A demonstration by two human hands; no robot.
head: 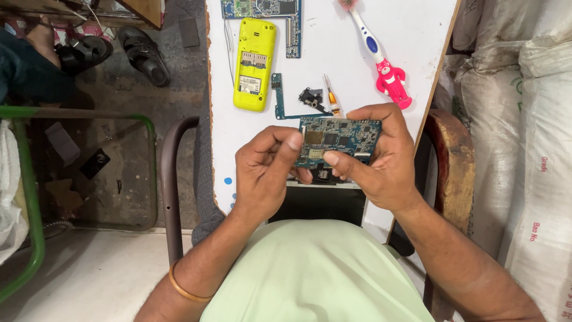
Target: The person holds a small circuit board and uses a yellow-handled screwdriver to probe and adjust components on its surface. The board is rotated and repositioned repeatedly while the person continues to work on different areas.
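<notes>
While the left hand (pixel 268 170) and right hand (pixel 378 158) clamp its ends above the white worktop (pixel 411 36), the blue circuit board (pixel 339 137) shows grey chips; fingers hide its lower edge.

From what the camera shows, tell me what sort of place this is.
Probably a small phone repair bench: both hands hold a blue circuit board over a white table bearing an opened yellow phone and a small screwdriver.
</notes>
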